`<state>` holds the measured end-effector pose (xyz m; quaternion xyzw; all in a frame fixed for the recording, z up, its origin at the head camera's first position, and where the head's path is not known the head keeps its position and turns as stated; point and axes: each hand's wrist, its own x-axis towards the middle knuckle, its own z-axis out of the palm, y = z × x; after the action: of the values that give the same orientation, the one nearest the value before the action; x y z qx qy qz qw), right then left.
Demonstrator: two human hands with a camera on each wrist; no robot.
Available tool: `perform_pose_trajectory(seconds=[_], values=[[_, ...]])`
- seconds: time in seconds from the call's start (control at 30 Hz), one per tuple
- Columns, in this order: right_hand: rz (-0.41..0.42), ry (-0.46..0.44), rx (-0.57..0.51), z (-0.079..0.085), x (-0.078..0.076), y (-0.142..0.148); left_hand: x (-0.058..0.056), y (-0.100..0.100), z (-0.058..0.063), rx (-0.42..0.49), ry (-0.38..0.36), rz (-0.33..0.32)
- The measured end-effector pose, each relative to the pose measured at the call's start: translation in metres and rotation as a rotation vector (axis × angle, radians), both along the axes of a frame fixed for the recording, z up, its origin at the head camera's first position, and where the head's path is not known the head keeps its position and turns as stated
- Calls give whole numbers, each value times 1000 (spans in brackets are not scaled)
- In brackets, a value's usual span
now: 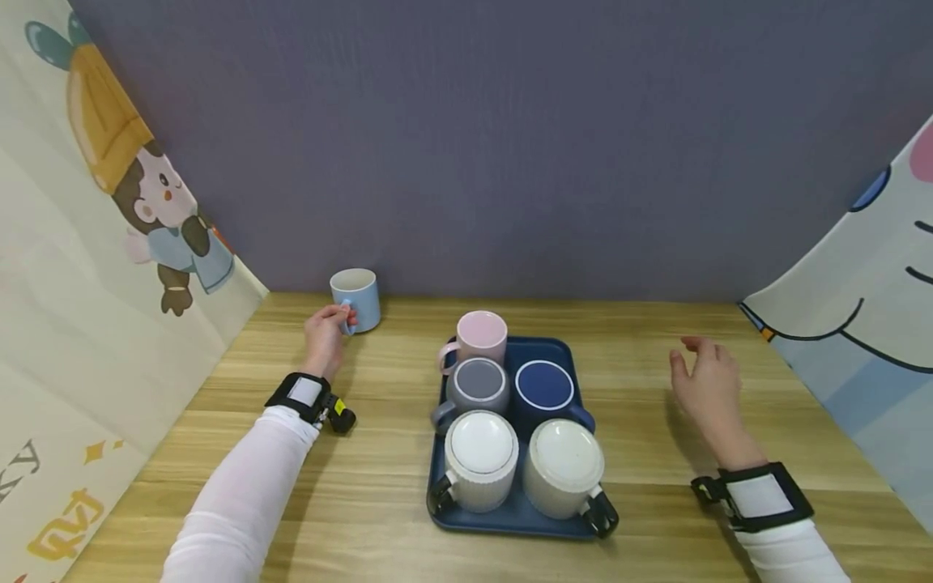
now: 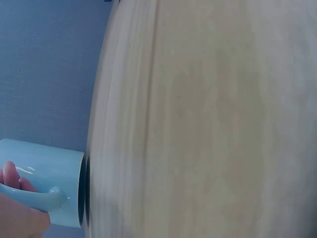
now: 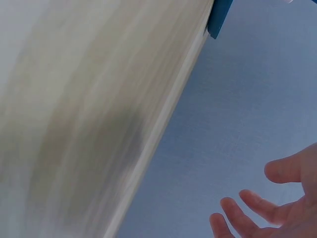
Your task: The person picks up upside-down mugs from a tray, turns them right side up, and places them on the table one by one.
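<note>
At the back left of the table, my left hand (image 1: 325, 340) grips the handle of a light blue mug (image 1: 366, 300), with fingers passing through the handle (image 2: 39, 199). The mug stands upright near the back wall, its white inside showing. Over the right side of the table hangs my right hand (image 1: 707, 386), holding nothing, its fingers loosely bent and thumb apart. Between the hands lies a dark blue tray (image 1: 510, 526) of mugs: a pink one (image 1: 483, 334) at the back, a grey one (image 1: 479, 385) and a navy one (image 1: 545, 393) bottom up in the middle.
Two pale mugs with black handles, a ribbed one (image 1: 481, 461) and a smooth one (image 1: 563, 470), sit bottom up at the tray's front. A dark grey-blue wall (image 1: 510, 162) closes off the table's back. Printed cloths hang at the left (image 1: 87, 324) and right (image 1: 875, 324).
</note>
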<state>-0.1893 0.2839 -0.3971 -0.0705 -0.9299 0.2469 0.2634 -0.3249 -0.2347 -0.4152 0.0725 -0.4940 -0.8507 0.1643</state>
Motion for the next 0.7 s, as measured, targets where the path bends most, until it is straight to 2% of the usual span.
perform_pose_trajectory(seconds=[0.27, 0.7], values=[[-5, -13, -3, 2, 3, 4, 2, -6, 4, -45, -72, -19], [-8, -23, -11, 1, 6, 11, 3, -11, 5, -252, -140, -21]])
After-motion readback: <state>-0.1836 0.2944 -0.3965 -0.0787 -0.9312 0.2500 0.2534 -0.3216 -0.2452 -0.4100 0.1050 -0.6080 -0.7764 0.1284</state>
